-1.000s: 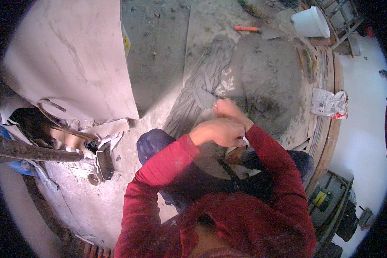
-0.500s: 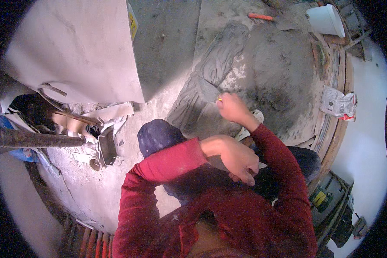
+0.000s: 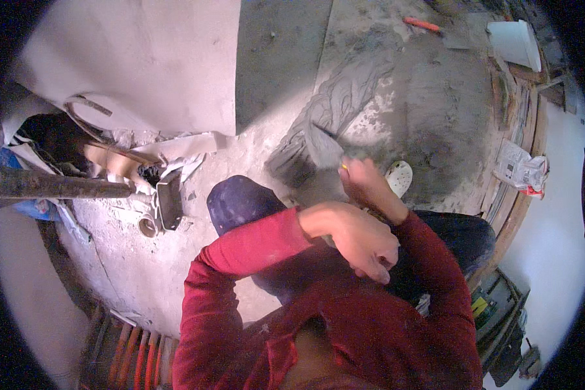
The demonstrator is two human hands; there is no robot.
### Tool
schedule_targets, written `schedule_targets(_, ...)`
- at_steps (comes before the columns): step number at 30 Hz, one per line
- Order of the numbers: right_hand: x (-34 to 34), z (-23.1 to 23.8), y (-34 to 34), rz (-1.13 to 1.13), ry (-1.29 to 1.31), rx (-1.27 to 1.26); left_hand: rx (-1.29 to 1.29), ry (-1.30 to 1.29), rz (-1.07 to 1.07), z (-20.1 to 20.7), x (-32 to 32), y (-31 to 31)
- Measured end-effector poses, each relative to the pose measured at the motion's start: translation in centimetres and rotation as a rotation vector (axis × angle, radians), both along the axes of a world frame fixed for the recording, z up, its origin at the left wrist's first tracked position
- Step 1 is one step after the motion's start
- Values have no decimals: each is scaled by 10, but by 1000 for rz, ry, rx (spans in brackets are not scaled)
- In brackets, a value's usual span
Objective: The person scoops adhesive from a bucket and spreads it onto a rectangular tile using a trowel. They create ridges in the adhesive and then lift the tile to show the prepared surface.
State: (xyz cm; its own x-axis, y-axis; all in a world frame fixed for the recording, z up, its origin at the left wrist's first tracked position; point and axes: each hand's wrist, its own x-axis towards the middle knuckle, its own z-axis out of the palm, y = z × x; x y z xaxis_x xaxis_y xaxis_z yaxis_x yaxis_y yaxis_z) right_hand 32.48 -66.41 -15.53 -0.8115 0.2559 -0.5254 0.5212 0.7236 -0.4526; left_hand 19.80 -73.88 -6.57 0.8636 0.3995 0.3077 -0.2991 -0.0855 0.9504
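Note:
In my right hand (image 3: 369, 187) is a trowel (image 3: 323, 147) with a grey, mortar-smeared blade. A bit of yellow shows at its handle, under my closed fingers. The blade touches the near side of a ridge of wet grey mortar (image 3: 335, 97) on the floor. My left hand (image 3: 354, 240) is held across my lap with the back of the hand up and fingers curled in; whatever it holds, if anything, is hidden. Just beyond my right wrist is a white perforated clog (image 3: 399, 178) on my foot.
A darker, smoothed mortar patch (image 3: 442, 110) spreads right of the ridge. A large pale board (image 3: 143, 65) stands at left, above a metal pipe (image 3: 58, 182) and rubble. Farther off are an orange-handled tool (image 3: 422, 25) and a white bucket (image 3: 515, 44). A plastic bag (image 3: 521, 166) lies by the right wall.
My right hand has drawn back toward me with the trowel, whose blade now shows more fully. My view has shifted slightly; the left hand stays over my lap.

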Motion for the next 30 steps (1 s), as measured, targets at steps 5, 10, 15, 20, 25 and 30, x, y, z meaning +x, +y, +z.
schedule_targets(5,1,-19,-31,175,-49,-120,29,-16,95,-5,3,-19)
schedule_targets(10,16,-4,-54,-21,-238,-202,98,-21,182,8,-19,-24)
schedule_targets(15,2,4,-49,41,-108,-171,34,-54,208,0,-7,-36)
schedule_targets(20,-31,22,-60,66,-369,-246,47,26,173,4,-10,-31)
schedule_targets(25,2,38,-61,124,-424,-113,-7,-65,170,1,-3,-33)
schedule_targets(30,13,27,-51,244,-403,-75,50,-45,162,3,4,-27)
